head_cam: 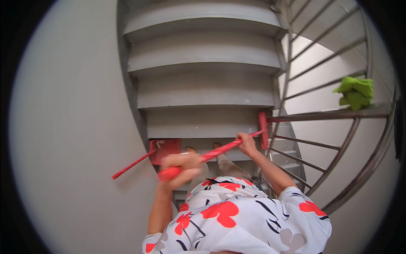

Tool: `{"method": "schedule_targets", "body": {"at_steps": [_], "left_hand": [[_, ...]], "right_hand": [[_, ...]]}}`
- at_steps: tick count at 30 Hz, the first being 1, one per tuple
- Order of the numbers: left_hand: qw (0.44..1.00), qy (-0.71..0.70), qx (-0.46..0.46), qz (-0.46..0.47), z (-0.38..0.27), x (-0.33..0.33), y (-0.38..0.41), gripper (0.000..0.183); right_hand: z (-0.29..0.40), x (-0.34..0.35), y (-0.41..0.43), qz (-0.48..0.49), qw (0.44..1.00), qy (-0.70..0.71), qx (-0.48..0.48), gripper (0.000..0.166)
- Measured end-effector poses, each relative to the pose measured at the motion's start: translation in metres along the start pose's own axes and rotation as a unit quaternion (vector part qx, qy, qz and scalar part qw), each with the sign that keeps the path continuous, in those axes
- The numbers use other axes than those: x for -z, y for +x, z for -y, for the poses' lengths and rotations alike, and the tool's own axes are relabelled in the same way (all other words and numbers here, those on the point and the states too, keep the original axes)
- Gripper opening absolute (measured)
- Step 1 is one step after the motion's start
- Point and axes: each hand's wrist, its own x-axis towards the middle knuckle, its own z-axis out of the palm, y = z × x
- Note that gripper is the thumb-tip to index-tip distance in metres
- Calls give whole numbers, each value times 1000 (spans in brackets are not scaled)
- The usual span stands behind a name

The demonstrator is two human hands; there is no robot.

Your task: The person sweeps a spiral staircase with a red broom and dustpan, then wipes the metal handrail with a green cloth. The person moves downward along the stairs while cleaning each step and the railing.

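A red broom (221,150) slants across the front of my body, its head at the right end of a stair step beside the railing. My left hand (181,168), somewhat blurred, is closed around the top end of the handle. Farther down the handle, my right hand (246,144) grips it near the broom head. On the step by my feet, against the left wall, lies a red dustpan (165,150) with some pale debris in it; its long handle leans out to the left. The bristles are hard to make out.
Grey stair steps (203,90) rise ahead of me, and more steps lie below. A plain wall (69,104) bounds the left side. Metal railing bars (317,116) curve along the right, with a green cloth (356,92) draped over the rail.
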Motion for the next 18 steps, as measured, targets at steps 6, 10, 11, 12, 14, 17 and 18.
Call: {"method": "schedule_targets", "body": {"at_steps": [6, 10, 11, 12, 14, 17, 18], "left_hand": [[992, 40, -23, -119, -49, 26, -18, 29], [947, 117, -54, -293, -107, 56, -89, 24], [932, 149, -70, -323, -125, 58, -104, 22], [912, 181, -86, -357, -139, 55, -117, 20], [867, 270, -106, -405, -158, 46, -135, 20], [799, 400, -134, -428, -174, 37, -146, 18], [777, 441, -143, -426, -178, 36, -149, 18]], "right_hand": [[82, -49, 26, 18, 997, 70, 22, 17], [185, -99, 37, 146, 971, 124, 144, 21], [212, -111, 37, 169, 960, 138, 178, 20], [236, -126, 38, 177, 948, 145, 223, 20], [282, -152, 41, 191, 920, 173, 297, 21], [340, -174, 47, 260, 884, 180, 345, 23], [354, -178, 47, 289, 873, 171, 353, 24]]}}
